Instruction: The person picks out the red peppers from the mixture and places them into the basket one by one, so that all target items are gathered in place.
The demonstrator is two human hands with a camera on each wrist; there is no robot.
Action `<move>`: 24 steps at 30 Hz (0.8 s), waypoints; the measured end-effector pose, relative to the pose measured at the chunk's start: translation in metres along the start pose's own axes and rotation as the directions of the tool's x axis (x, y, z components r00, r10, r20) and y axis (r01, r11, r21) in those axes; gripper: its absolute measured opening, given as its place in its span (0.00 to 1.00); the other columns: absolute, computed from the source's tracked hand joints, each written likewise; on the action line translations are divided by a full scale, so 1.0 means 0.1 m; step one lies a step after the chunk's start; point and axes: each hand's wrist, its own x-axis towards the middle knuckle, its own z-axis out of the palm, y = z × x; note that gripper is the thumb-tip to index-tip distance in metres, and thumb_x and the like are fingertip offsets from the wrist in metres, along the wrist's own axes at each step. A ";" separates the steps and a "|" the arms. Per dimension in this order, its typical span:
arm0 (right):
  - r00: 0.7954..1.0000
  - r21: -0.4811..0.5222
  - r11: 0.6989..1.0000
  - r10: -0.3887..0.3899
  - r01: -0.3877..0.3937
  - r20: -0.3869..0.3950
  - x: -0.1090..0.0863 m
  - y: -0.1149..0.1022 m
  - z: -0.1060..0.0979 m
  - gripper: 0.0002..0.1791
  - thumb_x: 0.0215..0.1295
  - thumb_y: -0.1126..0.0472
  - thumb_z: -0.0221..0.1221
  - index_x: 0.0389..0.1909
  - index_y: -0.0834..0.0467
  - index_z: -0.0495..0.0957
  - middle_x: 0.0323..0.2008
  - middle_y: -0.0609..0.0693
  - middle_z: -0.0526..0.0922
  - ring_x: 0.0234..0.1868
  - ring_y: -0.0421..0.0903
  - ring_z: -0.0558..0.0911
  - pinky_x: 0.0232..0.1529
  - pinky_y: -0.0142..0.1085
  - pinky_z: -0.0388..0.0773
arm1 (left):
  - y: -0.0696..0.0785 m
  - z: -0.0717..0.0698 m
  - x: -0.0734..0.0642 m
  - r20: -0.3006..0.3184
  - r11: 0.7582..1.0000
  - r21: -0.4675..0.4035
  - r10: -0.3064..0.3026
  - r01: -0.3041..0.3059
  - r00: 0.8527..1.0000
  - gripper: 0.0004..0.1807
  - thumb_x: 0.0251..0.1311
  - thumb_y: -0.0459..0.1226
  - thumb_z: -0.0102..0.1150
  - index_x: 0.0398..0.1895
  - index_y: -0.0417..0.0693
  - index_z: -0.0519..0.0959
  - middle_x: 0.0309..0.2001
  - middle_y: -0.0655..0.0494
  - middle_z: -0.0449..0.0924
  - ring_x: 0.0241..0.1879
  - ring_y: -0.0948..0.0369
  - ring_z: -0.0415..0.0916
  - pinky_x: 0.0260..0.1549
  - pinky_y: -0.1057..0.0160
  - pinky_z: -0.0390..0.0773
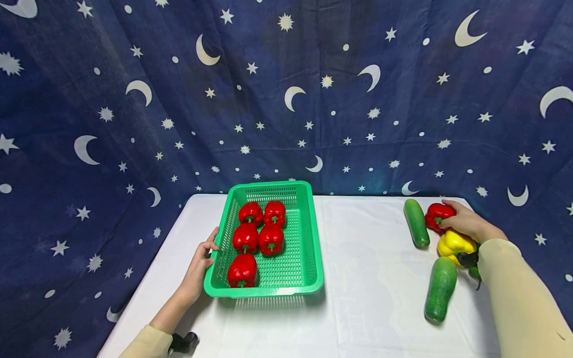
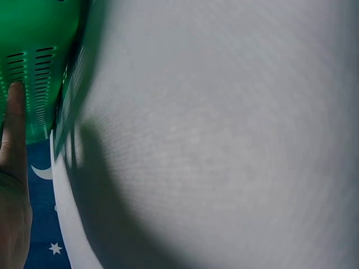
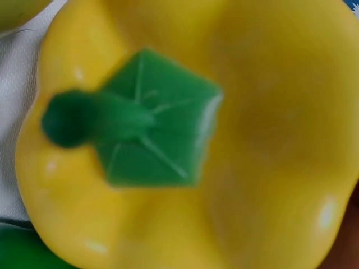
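At the left side of a green plastic basket [image 1: 293, 248], my left hand [image 1: 197, 268] touches the wall and rim. One straight finger [image 2: 15, 120] lies against the slotted outer wall in the left wrist view. Several red bell peppers [image 1: 244, 237] are inside the basket. Far to the right, my right hand [image 1: 470, 222] grips another red bell pepper [image 1: 433, 217], fingers at its far side and thumb at its near side. Just below that hand is a yellow bell pepper [image 1: 452, 243], whose green stem [image 3: 162, 123] fills much of the right wrist view.
A long cucumber [image 1: 416, 223] lies left of the gripped pepper, and a thicker green vegetable [image 1: 440, 290] lies nearer. Part of a green pepper [image 1: 474, 272] shows beside my right sleeve. The white-covered table [image 1: 367, 278] backs onto a dark blue star-and-moon curtain [image 1: 268, 99].
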 end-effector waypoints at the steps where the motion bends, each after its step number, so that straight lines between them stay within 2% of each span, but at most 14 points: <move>1: 1.000 -0.004 1.000 -0.005 0.005 -0.003 0.00 0.00 0.00 0.55 0.64 0.60 0.61 0.77 0.70 0.31 0.66 0.83 0.49 0.57 0.74 0.66 0.57 0.60 0.68 | 0.00 0.00 0.00 0.001 1.000 0.002 -0.001 0.001 1.000 0.13 0.63 0.25 0.32 0.50 0.32 0.59 0.82 0.44 0.42 0.79 0.42 0.35 0.62 0.72 0.55; 12: 1.000 0.000 1.000 -0.005 0.005 -0.010 0.00 0.04 0.01 0.54 0.65 0.58 0.61 0.77 0.71 0.34 0.66 0.83 0.50 0.55 0.72 0.67 0.53 0.56 0.71 | 0.00 -0.01 0.00 0.003 1.000 0.005 0.013 -0.013 1.000 0.14 0.61 0.24 0.32 0.50 0.32 0.59 0.82 0.44 0.42 0.79 0.40 0.34 0.62 0.72 0.54; 19: 1.000 -0.002 1.000 0.003 -0.003 -0.021 -0.03 0.03 0.00 0.53 0.66 0.56 0.61 0.76 0.72 0.35 0.65 0.83 0.50 0.55 0.73 0.66 0.54 0.60 0.71 | -0.01 -0.01 0.00 -0.006 1.000 0.010 0.001 -0.001 1.000 0.14 0.61 0.25 0.33 0.50 0.32 0.59 0.82 0.46 0.44 0.79 0.43 0.37 0.62 0.71 0.54; 24: 0.997 0.027 1.000 -0.007 0.009 -0.080 -0.04 0.03 -0.01 0.53 0.64 0.58 0.62 0.75 0.73 0.37 0.65 0.83 0.51 0.56 0.75 0.65 0.58 0.64 0.68 | -0.01 -0.01 0.00 -0.014 1.000 0.005 -0.006 0.006 1.000 0.14 0.60 0.24 0.33 0.50 0.32 0.60 0.82 0.46 0.44 0.79 0.44 0.38 0.62 0.70 0.55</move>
